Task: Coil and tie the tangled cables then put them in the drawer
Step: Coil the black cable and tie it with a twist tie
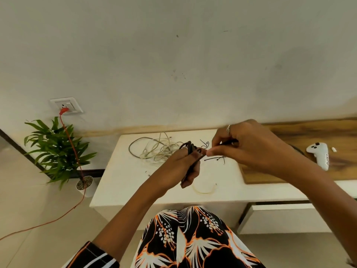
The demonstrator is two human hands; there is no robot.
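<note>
Setting: white desk (119, 182) against a plain wall.
Left hand (185, 167): fingers curled round the coiled black cable (190, 148), held over mid-desk.
Right hand (249, 146): pinches its free end.
Advice: keep the coil tight, wrap snugly.
Next: pale cables (156, 149) wait near the back edge; drawer (280, 217) stands open below right.

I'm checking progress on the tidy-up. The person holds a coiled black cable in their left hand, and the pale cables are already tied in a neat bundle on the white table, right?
Not quite. The left hand does grip the coiled black cable, with the right hand pinching at it, but the head view shows the pale cables lying on the white table in a loose, untied tangle.
</note>
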